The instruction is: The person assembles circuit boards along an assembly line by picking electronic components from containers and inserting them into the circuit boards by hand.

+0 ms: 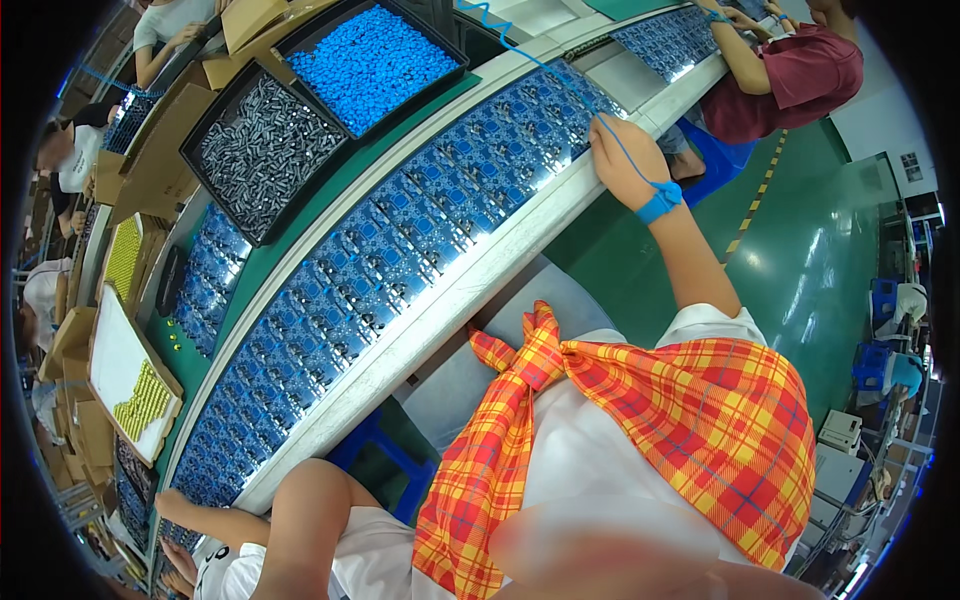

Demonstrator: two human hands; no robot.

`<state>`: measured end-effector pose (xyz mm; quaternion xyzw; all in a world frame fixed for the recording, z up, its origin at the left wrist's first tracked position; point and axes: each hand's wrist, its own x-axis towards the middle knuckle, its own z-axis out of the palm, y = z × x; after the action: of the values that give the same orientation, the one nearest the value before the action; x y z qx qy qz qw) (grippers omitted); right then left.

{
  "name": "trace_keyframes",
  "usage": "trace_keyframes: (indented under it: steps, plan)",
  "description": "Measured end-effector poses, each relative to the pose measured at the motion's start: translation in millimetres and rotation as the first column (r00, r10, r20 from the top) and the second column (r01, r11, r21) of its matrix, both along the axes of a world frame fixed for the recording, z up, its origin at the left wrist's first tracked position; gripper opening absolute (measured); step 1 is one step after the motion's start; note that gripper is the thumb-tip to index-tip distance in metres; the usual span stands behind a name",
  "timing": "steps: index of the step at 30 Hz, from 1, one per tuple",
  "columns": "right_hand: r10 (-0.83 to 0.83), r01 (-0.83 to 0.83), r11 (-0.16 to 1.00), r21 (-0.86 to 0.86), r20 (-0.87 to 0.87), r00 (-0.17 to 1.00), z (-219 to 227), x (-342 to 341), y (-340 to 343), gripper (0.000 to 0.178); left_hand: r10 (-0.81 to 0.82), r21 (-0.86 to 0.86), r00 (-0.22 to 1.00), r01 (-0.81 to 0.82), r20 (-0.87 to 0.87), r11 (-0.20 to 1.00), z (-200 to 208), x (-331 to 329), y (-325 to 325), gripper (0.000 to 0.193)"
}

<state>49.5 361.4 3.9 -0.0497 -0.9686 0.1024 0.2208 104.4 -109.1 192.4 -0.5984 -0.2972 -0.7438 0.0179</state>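
Observation:
My right hand [625, 160] rests at the conveyor's pale rail [430, 370], beside a row of blue circuit boards [400, 235]. Its fingers are curled in and mostly turned from view, so anything inside them is hidden. A blue wrist strap [660, 203] circles that wrist. From it a thin blue cord [560, 78] runs over the hand and across the boards, coiling at the top. My left arm [310, 500] is bent, its elbow near the rail. The left forearm runs down out of the picture, and the left hand is not in view.
Beyond the boards stand a black tray of blue parts [375, 65] and a black tray of grey cylindrical parts [265, 145]. A white board with yellow parts [125, 375] lies left. Co-workers sit on both sides, one in a maroon shirt [800, 80].

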Motion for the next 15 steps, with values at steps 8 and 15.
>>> trace_keyframes:
  steps: [8, 15]
  plan:
    - [-0.013, 0.014, 1.000, -0.011, 0.014, 1.000, 4.4, 1.7, -1.7, 0.013, 0.466, 0.095, 0.857, -0.457, -0.218, 0.884, -0.4, 6.3, -2.5, 0.031]
    - [-0.030, 0.029, 0.999, 0.017, 0.021, 0.999, 3.5, 2.1, -1.2, 0.012, 0.890, 0.368, 0.317, -0.825, -0.328, 0.429, -3.3, 17.0, -2.3, 0.038]
